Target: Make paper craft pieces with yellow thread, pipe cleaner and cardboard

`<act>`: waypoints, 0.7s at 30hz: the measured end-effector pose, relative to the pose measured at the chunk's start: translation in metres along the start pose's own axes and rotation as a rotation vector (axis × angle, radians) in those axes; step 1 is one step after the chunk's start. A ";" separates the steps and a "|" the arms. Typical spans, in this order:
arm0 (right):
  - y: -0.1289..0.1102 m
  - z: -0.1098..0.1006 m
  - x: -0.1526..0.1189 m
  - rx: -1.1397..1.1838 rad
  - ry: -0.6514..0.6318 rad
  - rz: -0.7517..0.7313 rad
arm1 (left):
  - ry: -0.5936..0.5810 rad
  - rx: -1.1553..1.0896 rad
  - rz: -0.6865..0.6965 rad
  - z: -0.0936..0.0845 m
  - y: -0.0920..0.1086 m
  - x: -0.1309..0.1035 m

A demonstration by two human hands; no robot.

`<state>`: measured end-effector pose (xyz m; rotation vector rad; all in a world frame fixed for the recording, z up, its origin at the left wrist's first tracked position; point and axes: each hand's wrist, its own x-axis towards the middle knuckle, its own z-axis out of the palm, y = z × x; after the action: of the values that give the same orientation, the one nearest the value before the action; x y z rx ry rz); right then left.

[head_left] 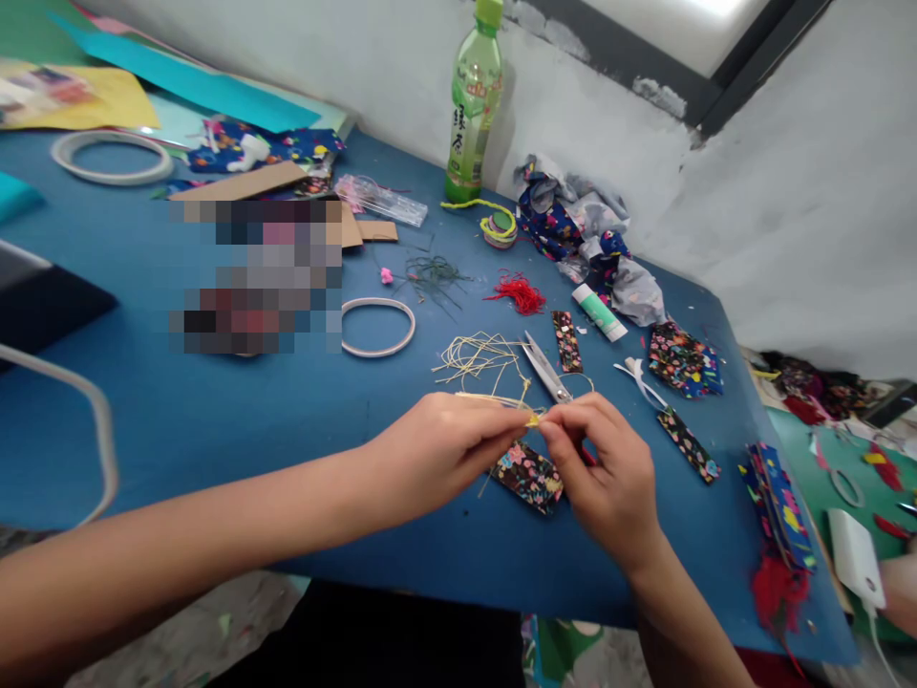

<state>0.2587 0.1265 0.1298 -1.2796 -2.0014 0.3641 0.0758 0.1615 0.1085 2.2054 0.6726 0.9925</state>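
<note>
My left hand (pixel 451 444) pinches a small yellow piece of cord (pixel 533 420) between thumb and fingertips, just above the blue table. Meeting it from the other side, my right hand (pixel 606 463) holds the same yellow cord, the fingertips nearly touching. Loose pale yellow cord (pixel 477 358) lies tangled behind my left hand. Scissors (pixel 545 368) rest with their blades pointing away, their handles partly hidden by my right hand. Under the hands lies a black floral fabric piece (pixel 528 478). A narrow floral strip (pixel 566 341) sits beyond the scissors.
A green bottle (pixel 476 110) stands by the wall. Red threads (pixel 520 294), a glue stick (pixel 600 312), crumpled fabric (pixel 573 225) and a white ring (pixel 378 328) lie farther back. Blue fabric with a red tassel (pixel 784 511) is at the right edge. Part of the left side is pixelated.
</note>
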 end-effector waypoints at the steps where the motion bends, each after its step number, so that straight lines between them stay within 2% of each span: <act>1: 0.001 0.001 0.000 0.001 0.007 0.005 | -0.006 0.000 -0.015 -0.001 0.001 0.000; 10: 0.009 0.007 0.002 -0.085 0.090 -0.056 | -0.084 -0.219 -0.245 -0.003 0.005 0.001; 16: 0.028 -0.014 0.006 -0.118 0.327 0.112 | -0.116 -0.339 -0.458 -0.003 0.003 0.004; 18: 0.028 -0.018 0.007 -0.148 0.324 0.040 | -0.118 -0.386 -0.488 -0.004 0.003 0.005; 21: 0.021 -0.014 0.006 -0.123 0.227 -0.119 | -0.115 -0.434 -0.497 -0.005 0.004 0.007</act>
<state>0.2813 0.1391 0.1304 -1.2108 -1.9173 0.0365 0.0763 0.1653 0.1169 1.5953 0.8111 0.6708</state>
